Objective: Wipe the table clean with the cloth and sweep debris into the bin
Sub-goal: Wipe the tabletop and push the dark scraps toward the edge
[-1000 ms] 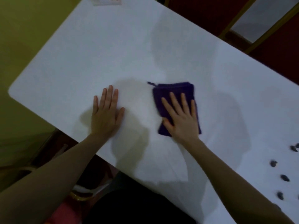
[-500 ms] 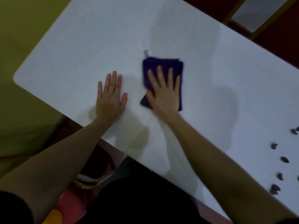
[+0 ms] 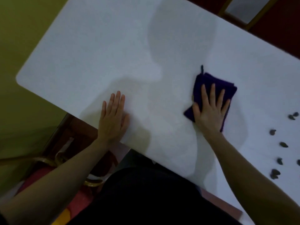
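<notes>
A folded dark purple cloth [image 3: 215, 83] lies flat on the white table [image 3: 113, 54], right of the middle. My right hand [image 3: 209, 111] presses down on it with fingers spread, covering most of it. My left hand [image 3: 113, 117] rests flat on the bare tabletop near the front edge, fingers together, holding nothing. Several small dark pieces of debris [image 3: 283, 144] are scattered on the table to the right of the cloth, apart from it. No bin is in view.
The table's rounded left corner [image 3: 19, 78] borders a yellow-green floor. A chair with a gold frame [image 3: 92, 182] and red seat stands under the front edge. Another gold-framed chair [image 3: 240, 15] is beyond the far edge.
My right hand has slid the cloth to the right, away from my left hand and closer to the debris. My left hand has stayed flat in place.
</notes>
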The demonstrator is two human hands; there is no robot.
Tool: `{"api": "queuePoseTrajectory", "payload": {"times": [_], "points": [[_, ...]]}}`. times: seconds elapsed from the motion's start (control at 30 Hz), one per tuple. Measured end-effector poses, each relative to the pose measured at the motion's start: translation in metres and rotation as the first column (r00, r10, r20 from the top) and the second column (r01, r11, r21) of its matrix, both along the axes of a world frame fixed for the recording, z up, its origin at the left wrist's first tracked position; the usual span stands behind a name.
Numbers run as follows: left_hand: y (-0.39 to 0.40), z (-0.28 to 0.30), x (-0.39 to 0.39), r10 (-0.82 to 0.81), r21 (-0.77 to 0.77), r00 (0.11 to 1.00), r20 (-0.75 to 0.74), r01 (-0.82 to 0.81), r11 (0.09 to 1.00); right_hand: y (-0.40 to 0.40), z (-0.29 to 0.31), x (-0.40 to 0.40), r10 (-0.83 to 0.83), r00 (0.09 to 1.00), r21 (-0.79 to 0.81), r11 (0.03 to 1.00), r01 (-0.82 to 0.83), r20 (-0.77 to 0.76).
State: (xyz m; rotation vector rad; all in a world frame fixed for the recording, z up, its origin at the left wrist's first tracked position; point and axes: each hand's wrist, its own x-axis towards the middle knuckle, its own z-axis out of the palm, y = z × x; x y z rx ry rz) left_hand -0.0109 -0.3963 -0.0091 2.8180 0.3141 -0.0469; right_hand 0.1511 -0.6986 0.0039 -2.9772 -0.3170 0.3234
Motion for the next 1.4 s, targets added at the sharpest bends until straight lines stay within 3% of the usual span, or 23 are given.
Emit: {"api": "queuePoseTrajectory", "payload": {"times": [0.1,0.23,0.3,0.4,0.53,0.63,0.77,0.9,0.97,1.13,1.4], "points": [[-0.010,-0.006,-0.015,-0.027,0.062,1.000,-0.003,0.027,0.998,0.057,-0.002,0.025,-0.022,1.000,0.004,1.000,0.022,0.006],[-0.019,-0.007,-0.013,0.009,0.096,1.000,-0.025,-0.007,0.995,0.111,-0.002,-0.022,0.248,0.968,0.013,0.968,-0.249,0.031],[-0.018,-0.008,-0.015,0.003,0.112,0.999,-0.032,0.000,0.994,0.108,-0.004,-0.067,0.372,0.927,0.064,0.925,-0.374,0.045],[-0.019,-0.007,-0.014,-0.024,0.132,0.999,-0.025,0.027,0.991,0.067,-0.006,-0.121,0.411,0.911,0.111,0.904,-0.413,0.047],[-0.025,-0.008,-0.012,0.027,0.089,0.999,-0.038,-0.024,0.996,-0.019,-0.008,-0.163,0.351,0.935,0.047,0.934,-0.353,0.058],[-0.035,-0.006,-0.014,-0.004,0.083,0.999,-0.044,0.007,0.996,-0.081,-0.008,-0.165,0.203,0.977,0.031,0.978,-0.205,0.062],[-0.078,-0.003,-0.005,-0.148,0.081,0.988,-0.038,0.150,0.985,-0.137,-0.004,-0.114,-0.016,0.999,0.016,1.000,0.016,0.029],[-0.129,-0.001,0.017,-0.278,0.039,0.960,-0.011,0.278,0.960,-0.118,-0.003,-0.053,-0.201,0.979,0.016,0.979,0.201,0.026],[-0.151,0.000,0.027,-0.328,0.048,0.944,0.008,0.328,0.944,-0.092,-0.004,-0.052,-0.172,0.985,0.011,0.985,0.171,0.033],[-0.193,0.003,0.046,-0.380,0.051,0.925,0.010,0.379,0.924,-0.095,-0.006,-0.129,0.074,0.995,0.077,0.994,-0.079,0.061],[-0.252,-0.001,0.043,-0.448,0.032,0.894,-0.030,0.448,0.893,-0.201,-0.009,-0.180,-0.088,0.993,0.117,0.990,0.078,0.081]]}}
